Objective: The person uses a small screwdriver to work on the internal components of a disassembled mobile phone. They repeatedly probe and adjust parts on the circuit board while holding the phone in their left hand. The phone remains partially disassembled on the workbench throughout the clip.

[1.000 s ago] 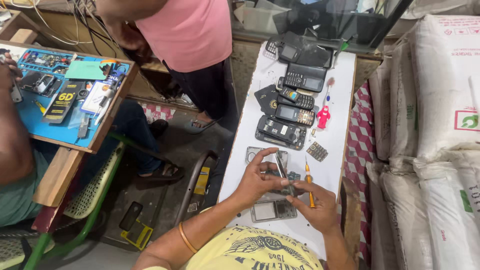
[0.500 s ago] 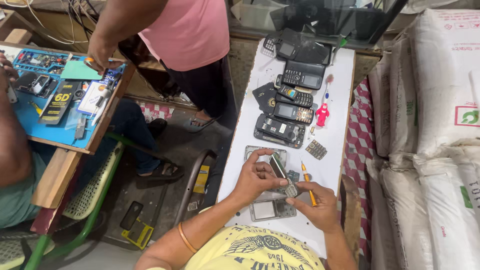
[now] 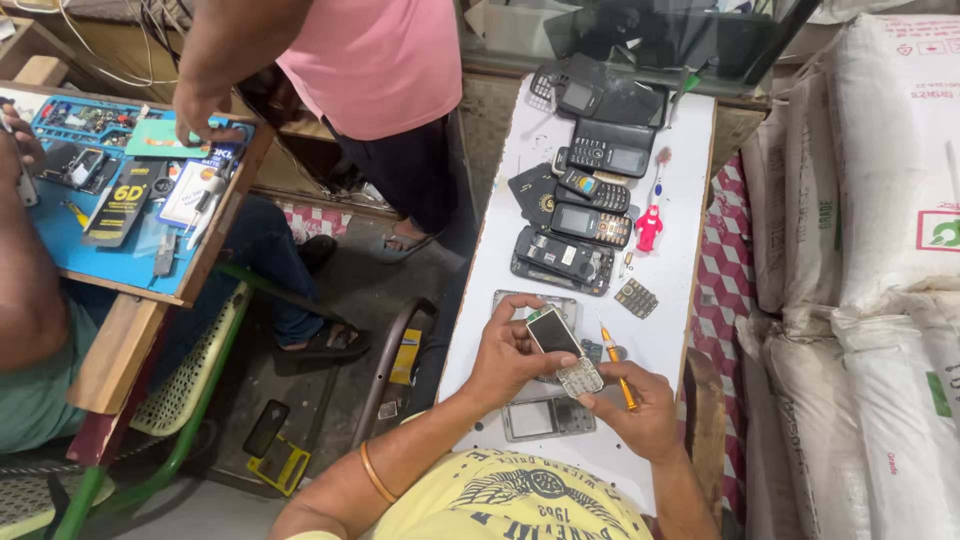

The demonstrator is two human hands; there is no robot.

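nearest the camera, the left hand [image 3: 510,355] and the right hand [image 3: 640,415] sit close together over the near end of a narrow white table [image 3: 680,300], both closed on a small keypad phone [image 3: 563,350] with its front shell off. the left fingers wrap its upper part, by the little screen; the right fingertips pinch its lower keypad end, and the right hand also grips an orange-handled screwdriver [image 3: 617,368] that points away. just under the hands lies a grey phone front frame [image 3: 548,417]. a loose keypad [image 3: 636,298] lies a little farther up, then a cluster of dark keypad phones [image 3: 585,215] and a small red figure [image 3: 649,228]. off to the left, another person's hand [image 3: 200,105] rests on a blue work mat [image 3: 70,235].
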